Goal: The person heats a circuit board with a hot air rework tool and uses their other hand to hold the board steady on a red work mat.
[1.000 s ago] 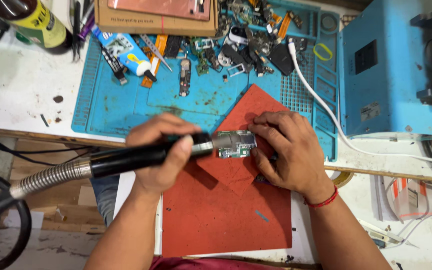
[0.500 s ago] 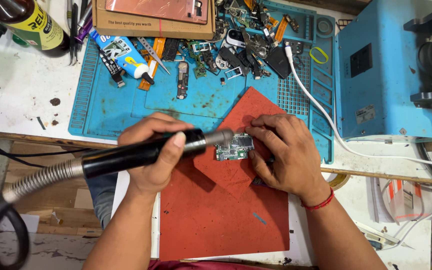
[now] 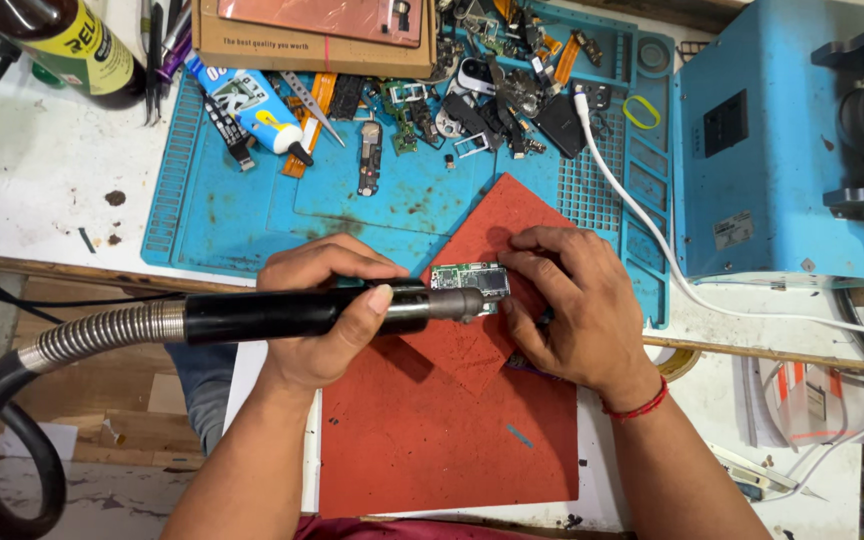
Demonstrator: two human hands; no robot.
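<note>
My left hand (image 3: 327,315) grips a black hot-air wand (image 3: 272,315) with a ribbed metal hose (image 3: 102,335) running off to the left. Its metal nozzle (image 3: 457,305) points right and sits right at a small green circuit board (image 3: 469,277). My right hand (image 3: 577,305) pins the board down by its right end with the fingertips. The board lies on a small red pad (image 3: 497,225) turned like a diamond, over a larger red mat (image 3: 442,440).
A blue work mat (image 3: 242,215) lies behind, strewn with phone parts (image 3: 492,95), tweezers (image 3: 304,105) and a glue tube (image 3: 242,100). A blue machine (image 3: 772,150) stands at the right with white cables (image 3: 652,250). A brown bottle (image 3: 67,40) is at the far left, a cardboard box (image 3: 312,30) at the back.
The view has shifted slightly. The wand's nozzle has slid a little to the right along the board. My right hand keeps holding the board in place.
</note>
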